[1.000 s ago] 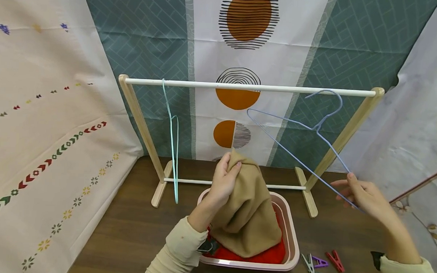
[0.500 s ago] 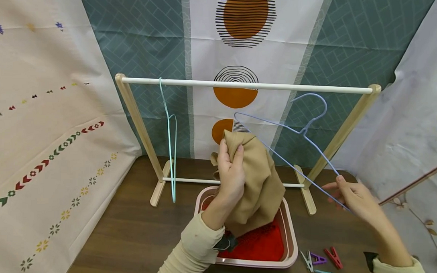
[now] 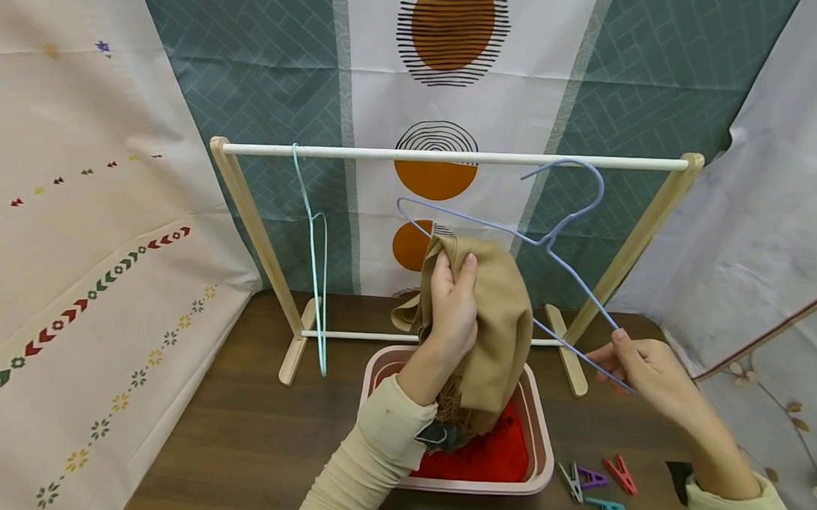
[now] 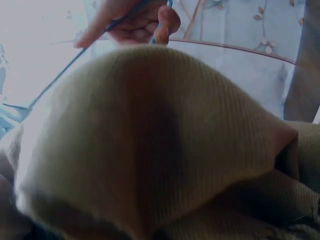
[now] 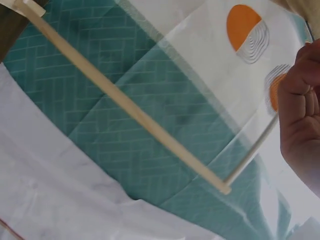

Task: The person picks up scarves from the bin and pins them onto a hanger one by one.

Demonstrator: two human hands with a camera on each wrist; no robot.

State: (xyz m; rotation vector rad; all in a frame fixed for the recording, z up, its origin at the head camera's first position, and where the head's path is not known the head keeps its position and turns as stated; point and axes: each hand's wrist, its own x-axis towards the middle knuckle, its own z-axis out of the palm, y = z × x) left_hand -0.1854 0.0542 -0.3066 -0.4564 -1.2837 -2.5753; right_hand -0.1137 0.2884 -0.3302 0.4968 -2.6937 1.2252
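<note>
In the head view my left hand (image 3: pixel 455 305) pinches the top of a tan fringed scarf (image 3: pixel 504 311), which drapes down over a pink basin (image 3: pixel 545 440). My right hand (image 3: pixel 654 372) grips one end of a lilac wire hanger (image 3: pixel 576 279) between thumb and fingers. The hanger's hook points up, overlapping the rack's top bar in this view. Its lower wire passes behind the scarf. From the left wrist, the bulging scarf (image 4: pixel 150 140) fills most of the view, with the right hand (image 4: pixel 140 25) on the wire beyond. The right wrist view catches the right hand (image 5: pixel 302 110) at its edge.
A rack with a white top bar (image 3: pixel 385 155) and wooden legs spans the back. On its left hangs a mint wire hanger (image 3: pixel 311 220). Red cloth (image 3: pixel 503 461) lies in the basin. Several clothespins (image 3: pixel 620 474) lie on the table right of the basin.
My left hand has lifted the scarf up and right, showing its fringe and more red cloth. The lilac hanger has moved left with my right hand, its far end now passing behind the scarf.
</note>
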